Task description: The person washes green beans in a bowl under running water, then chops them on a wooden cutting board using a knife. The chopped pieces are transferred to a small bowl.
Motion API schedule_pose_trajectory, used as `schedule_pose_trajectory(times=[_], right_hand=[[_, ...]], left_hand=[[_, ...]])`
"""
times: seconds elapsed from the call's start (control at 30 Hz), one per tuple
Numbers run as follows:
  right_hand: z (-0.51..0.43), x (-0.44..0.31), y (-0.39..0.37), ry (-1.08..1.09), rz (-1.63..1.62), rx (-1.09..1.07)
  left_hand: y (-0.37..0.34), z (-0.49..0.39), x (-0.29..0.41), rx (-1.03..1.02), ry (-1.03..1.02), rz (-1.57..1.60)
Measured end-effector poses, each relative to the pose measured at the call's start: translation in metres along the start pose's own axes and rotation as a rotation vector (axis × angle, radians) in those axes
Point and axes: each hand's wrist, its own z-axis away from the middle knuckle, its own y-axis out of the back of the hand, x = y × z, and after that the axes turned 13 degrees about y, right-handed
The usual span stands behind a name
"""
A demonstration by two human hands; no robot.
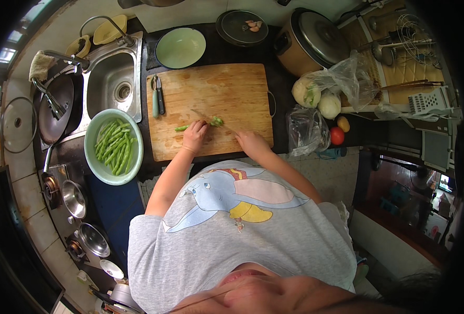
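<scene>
My right hand (252, 144) grips the handle end of a kitchen knife (201, 114), whose thin blade slants up and left across the wooden cutting board (216, 88). Under my left hand (195, 135) a green bean (181, 128) is pinned to the board, one end sticking out to the left. Cut green pieces (216, 121) lie in a small heap by the blade, just right of my left fingers. The knife's handle is hidden inside my right hand. At the board's left edge rest a green-handled peeler (155, 104) and a black-handled knife (160, 98).
Left of the board stands a pale green basin (88, 157) of whole green beans (116, 149), next to the steel sink (112, 84). Behind are an enamel bowl (181, 47), garlic cloves (253, 26) on a dark lid and a rice cooker (314, 39). A tomato (337, 136) lies right.
</scene>
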Motion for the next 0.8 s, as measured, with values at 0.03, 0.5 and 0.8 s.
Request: schedule_pose_trajectory(times=[0.03,0.5,0.8], right_hand=[[0.006,-0.004,0.001,-0.032,0.019,-0.046],[0.017,-0.013,-0.007,0.0,0.068,-0.025],[0.021,-0.011,-0.006,-0.006,0.059,-0.043]], left_hand=[[-0.001,0.001,-0.001,-0.005,0.008,-0.005],[-0.008,0.009,-0.007,-0.034,0.017,-0.028],[-0.01,0.009,-0.01,-0.037,0.011,-0.022]])
